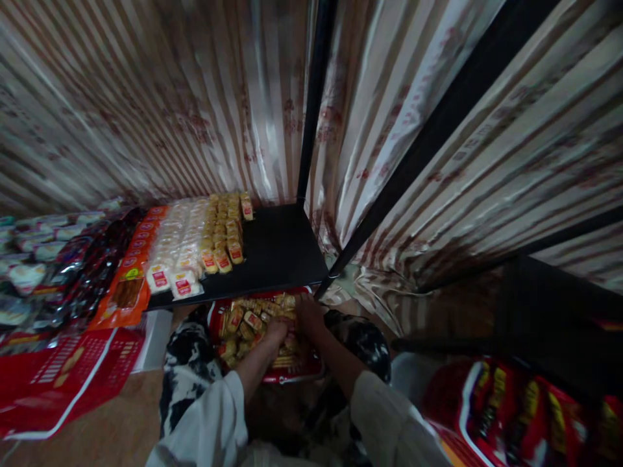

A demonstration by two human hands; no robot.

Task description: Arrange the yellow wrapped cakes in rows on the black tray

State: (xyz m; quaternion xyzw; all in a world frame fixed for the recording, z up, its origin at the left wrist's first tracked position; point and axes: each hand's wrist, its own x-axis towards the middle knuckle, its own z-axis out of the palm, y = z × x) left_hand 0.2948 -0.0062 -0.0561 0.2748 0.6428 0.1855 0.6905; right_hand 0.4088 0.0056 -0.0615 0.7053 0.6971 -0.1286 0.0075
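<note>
The left hand (278, 328) reaches down onto gold packets (253, 320) in a red bag (311, 371) between the person's knees. The right hand (308, 312) is at the bag's right side, near its far edge. In the dim light one cannot tell whether either hand's fingers are spread or pinching. Just beyond, a black shelf (282, 240) bears gold rows (224, 224) beside white packs (172, 246).

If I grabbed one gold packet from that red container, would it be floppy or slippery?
The gold packet might feel slippery, since its wrapping shines. It probably won't flop much: similar packets on the black shelf keep blocky shapes. Its neighbours could tumble, as they lie jumbled in the red container.
</note>
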